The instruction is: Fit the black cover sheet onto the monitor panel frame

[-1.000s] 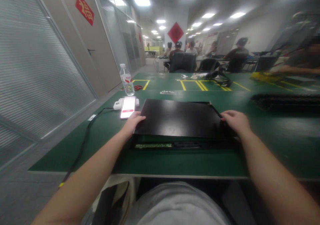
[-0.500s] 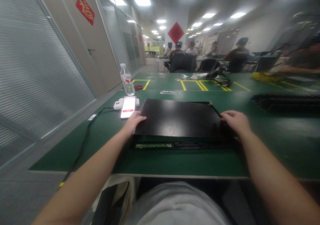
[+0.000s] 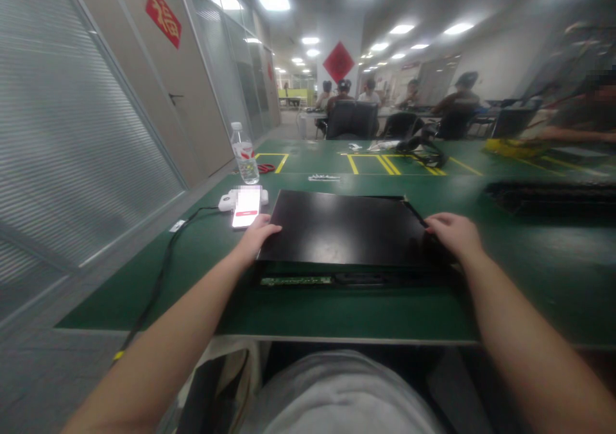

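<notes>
A flat black display panel (image 3: 344, 228) lies before me, its glossy face up. My left hand (image 3: 258, 236) is closed on its left edge, thumb on top and the other fingers mostly hidden below. At the opposite side, my right hand (image 3: 455, 234) pinches the right border, where a thin dark strip runs along the panel. Some of its fingertips are hidden. Below the panel's near edge, a narrow green circuit board (image 3: 296, 281) shows beside a dark bar (image 3: 360, 280). How these parts join the panel I cannot tell.
Left of the panel are a lit phone (image 3: 247, 209), a white power strip (image 3: 226, 201) with a black cable (image 3: 166, 270), a water bottle (image 3: 245, 155) and red scissors (image 3: 266, 168). A long black object (image 3: 553, 199) lies to the right on the green table (image 3: 360, 318). Several people sit beyond.
</notes>
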Action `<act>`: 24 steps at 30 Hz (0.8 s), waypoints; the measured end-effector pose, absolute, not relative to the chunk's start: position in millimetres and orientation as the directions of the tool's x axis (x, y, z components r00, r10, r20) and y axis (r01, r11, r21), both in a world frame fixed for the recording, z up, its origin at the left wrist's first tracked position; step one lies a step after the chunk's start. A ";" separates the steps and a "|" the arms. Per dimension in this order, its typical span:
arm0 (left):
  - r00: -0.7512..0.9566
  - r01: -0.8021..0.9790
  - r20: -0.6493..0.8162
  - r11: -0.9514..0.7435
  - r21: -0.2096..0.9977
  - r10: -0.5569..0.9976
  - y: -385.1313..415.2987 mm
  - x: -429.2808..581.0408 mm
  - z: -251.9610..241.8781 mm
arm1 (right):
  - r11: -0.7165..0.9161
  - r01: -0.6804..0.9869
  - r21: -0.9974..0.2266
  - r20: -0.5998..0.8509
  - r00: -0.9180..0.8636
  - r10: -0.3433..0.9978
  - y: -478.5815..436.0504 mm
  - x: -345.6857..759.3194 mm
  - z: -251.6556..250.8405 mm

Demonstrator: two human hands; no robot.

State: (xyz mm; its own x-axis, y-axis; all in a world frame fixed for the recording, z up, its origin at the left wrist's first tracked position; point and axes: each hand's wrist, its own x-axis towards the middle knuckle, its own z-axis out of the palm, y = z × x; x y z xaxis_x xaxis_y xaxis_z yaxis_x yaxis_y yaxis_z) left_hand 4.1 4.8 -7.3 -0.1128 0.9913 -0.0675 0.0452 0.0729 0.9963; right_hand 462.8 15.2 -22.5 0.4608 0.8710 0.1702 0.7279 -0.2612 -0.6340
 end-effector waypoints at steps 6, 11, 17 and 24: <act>-0.112 0.047 -0.073 0.079 0.996 0.991 5.3 3.8 -8.0 | -0.265 0.735 -0.624 0.168 0.457 0.873 15.5 462.6 -21.6; -0.113 0.061 -0.076 0.083 0.995 0.991 4.6 3.6 -6.9 | -0.264 0.736 -0.623 0.165 0.454 0.876 14.4 461.6 -20.3; -0.094 0.044 -0.085 0.090 0.995 0.992 5.1 3.8 -8.3 | -0.256 0.741 -0.621 0.176 0.449 0.876 14.7 462.5 -20.9; -0.098 0.043 -0.087 0.091 0.995 0.991 3.7 4.5 -7.7 | -0.257 0.752 -0.607 0.183 0.447 0.875 16.4 464.1 -24.2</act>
State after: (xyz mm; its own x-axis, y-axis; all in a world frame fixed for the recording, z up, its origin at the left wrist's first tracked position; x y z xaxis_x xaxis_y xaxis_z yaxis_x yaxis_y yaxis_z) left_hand 4.5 3.7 -7.7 -0.0984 0.9914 -0.0866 0.0425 0.0912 0.9949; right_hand 464.1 16.4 -24.2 0.4474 0.8755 0.1828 0.7518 -0.2574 -0.6071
